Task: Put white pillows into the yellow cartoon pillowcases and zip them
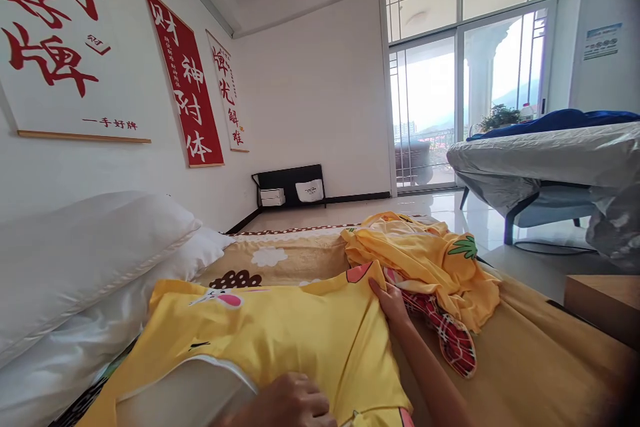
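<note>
A yellow printed cloth (300, 320) with a pink-eared cartoon figure lies spread in front of me on the bed; I cannot tell whether it is a garment or a pillowcase. Near me, its curved edge opens onto a pale inner surface. My right hand (393, 303) pinches its far right corner, thumb on top and fingers partly behind. Low in the middle, my left hand (290, 403) has curled fingers closed on the cloth's near part, the fingertips hidden. Beyond my right hand lies a crumpled yellow garment (425, 253) with a pineapple print, over a red plaid cloth (455, 340).
White pillows (95, 253) are stacked on the left against the wall. The bed (540, 340) has a tan patterned cover. A wooden box-like piece (600, 307) stands at the right, near a plastic-covered table (545, 160). A low black shelf (290, 180) stands by the far wall.
</note>
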Tool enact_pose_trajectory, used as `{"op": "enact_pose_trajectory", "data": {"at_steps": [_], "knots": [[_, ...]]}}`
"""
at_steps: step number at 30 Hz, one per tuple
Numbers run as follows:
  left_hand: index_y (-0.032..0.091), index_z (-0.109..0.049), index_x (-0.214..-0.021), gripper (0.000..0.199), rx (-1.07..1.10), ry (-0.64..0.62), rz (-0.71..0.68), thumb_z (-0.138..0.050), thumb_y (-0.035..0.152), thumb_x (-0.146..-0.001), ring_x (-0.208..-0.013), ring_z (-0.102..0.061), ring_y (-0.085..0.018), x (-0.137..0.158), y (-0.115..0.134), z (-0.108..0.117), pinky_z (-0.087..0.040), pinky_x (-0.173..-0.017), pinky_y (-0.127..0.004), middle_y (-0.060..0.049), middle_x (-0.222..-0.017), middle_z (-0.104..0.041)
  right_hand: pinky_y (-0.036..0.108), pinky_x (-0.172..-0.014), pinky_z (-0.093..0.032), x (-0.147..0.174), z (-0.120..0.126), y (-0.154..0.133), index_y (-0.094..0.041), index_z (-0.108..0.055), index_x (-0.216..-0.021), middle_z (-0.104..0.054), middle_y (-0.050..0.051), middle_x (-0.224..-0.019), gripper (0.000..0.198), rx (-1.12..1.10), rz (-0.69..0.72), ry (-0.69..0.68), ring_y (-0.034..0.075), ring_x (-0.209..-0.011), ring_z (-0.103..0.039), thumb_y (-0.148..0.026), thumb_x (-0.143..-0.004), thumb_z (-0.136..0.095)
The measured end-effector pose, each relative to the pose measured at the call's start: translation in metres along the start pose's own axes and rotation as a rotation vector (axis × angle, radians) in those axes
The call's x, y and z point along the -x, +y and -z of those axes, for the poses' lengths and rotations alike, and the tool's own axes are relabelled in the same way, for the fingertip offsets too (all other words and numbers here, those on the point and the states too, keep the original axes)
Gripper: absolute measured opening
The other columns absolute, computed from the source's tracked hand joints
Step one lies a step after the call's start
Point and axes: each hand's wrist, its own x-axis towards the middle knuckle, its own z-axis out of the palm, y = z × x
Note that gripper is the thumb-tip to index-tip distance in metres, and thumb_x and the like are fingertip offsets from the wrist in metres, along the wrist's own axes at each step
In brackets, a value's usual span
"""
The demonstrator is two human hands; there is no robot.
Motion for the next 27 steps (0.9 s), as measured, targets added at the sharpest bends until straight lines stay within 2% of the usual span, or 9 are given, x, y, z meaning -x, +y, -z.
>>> {"op": "enact_pose_trajectory", "data": {"at_steps": [6, 9, 11, 15, 17, 19, 22, 25, 27], "knots": [[0.021, -0.053, -0.074, 0.025, -0.080, 0.161, 0.115, -0.046, 0.028, -0.096, -0.051, -0.048, -0.009, 0.020, 0.010, -0.010, -0.036, -0.051, -0.023, 0.005, -0.057, -0.055, 0.036, -0.057, -0.056, 0.011, 0.000, -0.018, -0.016, -0.065, -0.072, -0.069, 0.008, -0.059, 0.044, -0.105, -0.063, 0.015, 0.029, -0.065, -0.068, -0.043, -0.044, -0.084], [0.023, -0.059, -0.095, 0.025, -0.122, 0.228, 0.273, -0.035, 0.027, -0.100, -0.062, -0.059, -0.011, 0.026, 0.011, 0.003, -0.043, -0.060, -0.023, 0.002, -0.073, -0.067, 0.036, -0.063, -0.058, 0.021, -0.016, -0.027, -0.016, -0.067, -0.081, -0.071, 0.009, -0.067, 0.049, -0.141, -0.055, -0.026, 0.031, -0.077, -0.070, -0.049, -0.046, -0.081], [0.022, -0.055, -0.119, 0.032, -0.171, 0.210, 0.323, -0.031, 0.033, -0.101, -0.086, -0.065, -0.013, 0.036, 0.009, 0.010, -0.047, -0.075, -0.023, -0.002, -0.100, -0.072, 0.037, -0.073, -0.058, 0.035, -0.031, -0.039, -0.017, -0.067, -0.096, -0.073, 0.012, -0.086, 0.058, -0.143, -0.027, -0.118, 0.030, -0.092, -0.068, -0.053, -0.052, -0.077], [0.018, -0.036, -0.143, 0.056, -0.229, 0.178, 0.330, -0.037, 0.049, -0.096, -0.120, -0.055, -0.016, 0.061, 0.005, -0.005, -0.046, -0.091, -0.024, -0.007, -0.131, -0.060, 0.047, -0.106, -0.038, 0.087, -0.050, -0.085, -0.025, -0.055, -0.130, -0.051, 0.013, -0.139, 0.067, 0.293, 0.319, -0.364, 0.028, -0.133, -0.041, -0.054, -0.071, -0.069], [0.020, -0.030, -0.146, 0.052, -0.204, 0.200, 0.346, -0.039, 0.037, -0.098, -0.122, -0.053, -0.014, 0.066, 0.005, -0.019, -0.045, -0.093, -0.022, -0.005, -0.132, -0.060, 0.052, -0.113, -0.024, 0.120, -0.051, -0.108, -0.027, -0.050, -0.136, -0.039, 0.011, -0.149, 0.067, 0.612, 0.546, -0.301, 0.028, -0.140, -0.028, -0.050, -0.076, -0.067], [0.019, -0.030, -0.147, 0.053, -0.166, 0.227, 0.335, -0.041, 0.036, -0.098, -0.123, -0.053, -0.014, 0.063, 0.006, -0.027, -0.045, -0.094, -0.022, -0.005, -0.133, -0.059, 0.054, -0.113, -0.024, 0.153, -0.051, -0.118, -0.027, -0.046, -0.139, -0.039, 0.010, -0.149, 0.061, 0.790, 0.672, -0.214, 0.028, -0.140, -0.029, -0.047, -0.083, -0.061], [0.014, -0.038, -0.142, 0.058, -0.079, 0.250, 0.336, -0.045, 0.047, -0.094, -0.124, -0.052, -0.019, 0.053, 0.012, -0.019, -0.046, -0.096, -0.028, -0.009, -0.135, -0.056, 0.050, -0.107, -0.038, 0.194, -0.054, -0.094, -0.034, -0.044, -0.141, -0.048, 0.006, -0.142, 0.054, 0.927, 0.710, -0.379, 0.027, -0.131, -0.044, -0.040, -0.088, -0.055], [0.021, -0.055, -0.127, 0.037, 0.071, 0.236, 0.429, -0.048, 0.032, -0.092, -0.123, -0.053, -0.019, 0.056, 0.018, 0.005, -0.044, -0.100, -0.032, -0.008, -0.138, -0.054, 0.049, -0.100, -0.046, 0.217, -0.040, -0.035, -0.051, -0.043, -0.133, -0.049, -0.004, -0.137, 0.058, 1.045, 0.611, -0.680, 0.031, -0.123, -0.051, -0.038, -0.080, -0.064], [0.024, -0.057, -0.123, 0.036, 0.114, 0.218, 0.508, -0.049, 0.021, -0.087, -0.125, -0.051, -0.021, 0.072, 0.016, 0.024, -0.042, -0.103, -0.036, -0.007, -0.141, -0.051, 0.055, -0.103, -0.042, 0.224, -0.012, 0.001, -0.057, -0.041, -0.130, -0.045, -0.008, -0.137, 0.060, 1.072, 0.537, -0.622, 0.034, -0.126, -0.046, -0.040, -0.078, -0.065]]}}
